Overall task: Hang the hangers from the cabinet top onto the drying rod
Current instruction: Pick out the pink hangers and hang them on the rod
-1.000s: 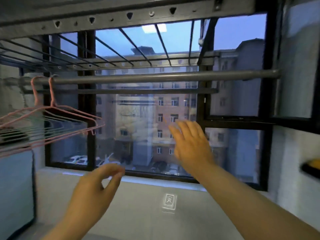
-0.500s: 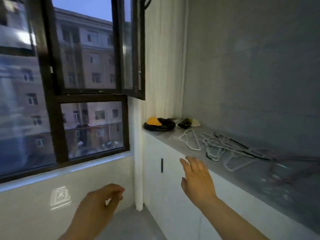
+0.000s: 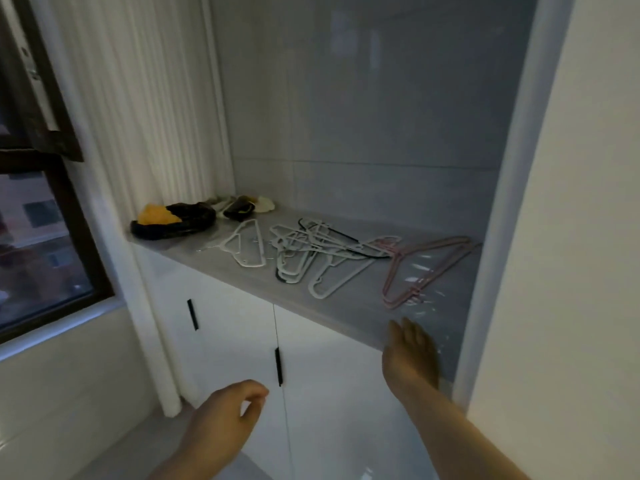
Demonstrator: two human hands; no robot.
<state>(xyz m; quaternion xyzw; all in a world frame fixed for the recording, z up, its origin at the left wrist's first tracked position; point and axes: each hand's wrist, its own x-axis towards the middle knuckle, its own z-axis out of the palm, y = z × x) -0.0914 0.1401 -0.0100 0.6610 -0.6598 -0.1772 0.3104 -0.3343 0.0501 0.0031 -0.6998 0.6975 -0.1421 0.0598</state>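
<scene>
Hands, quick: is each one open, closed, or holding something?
Left hand: open, loosely curled, holding nothing.
Right hand: open, fingers straight, at the cabinet top edge, holding nothing.

Your hangers come in three colours: pink hangers (image 3: 437, 271), white hangers (image 3: 298, 251) (a black hanger (image 3: 346, 235) runs through those). Your desk (image 3: 346, 306) is plain grey, the doors (image 3: 235, 334) white with black handles (image 3: 278, 366), the curtain (image 3: 149, 116) white and ribbed, the cloth (image 3: 157, 214) yellow on a black heap (image 3: 188, 221).

Two hands (image 3: 410, 355), two door handles (image 3: 278, 366), hangers (image 3: 304, 252) too tangled to count.
</scene>
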